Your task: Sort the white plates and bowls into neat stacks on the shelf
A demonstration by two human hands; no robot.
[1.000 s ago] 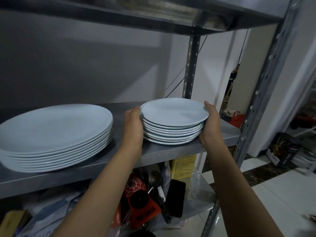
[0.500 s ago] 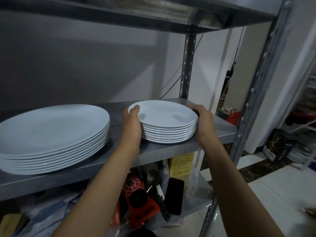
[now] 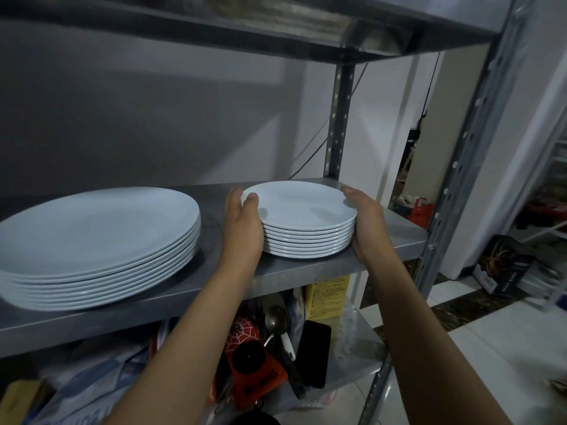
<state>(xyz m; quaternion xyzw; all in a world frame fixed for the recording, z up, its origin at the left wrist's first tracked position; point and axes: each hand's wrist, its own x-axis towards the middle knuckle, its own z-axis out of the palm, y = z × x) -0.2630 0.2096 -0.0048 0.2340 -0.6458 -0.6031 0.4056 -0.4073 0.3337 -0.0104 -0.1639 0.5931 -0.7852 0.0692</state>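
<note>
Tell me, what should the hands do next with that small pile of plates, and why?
Probably let go and draw back. The small plate stack seems to sit flat on the metal shelf, edges lined up, apart from the large plate stack. The left hand and right hand only clasp its sides.

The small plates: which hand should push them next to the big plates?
Probably the right hand. It cups the far side of the small plates, away from the big plates, so it can push them over. The left hand sits in the gap between.
</note>
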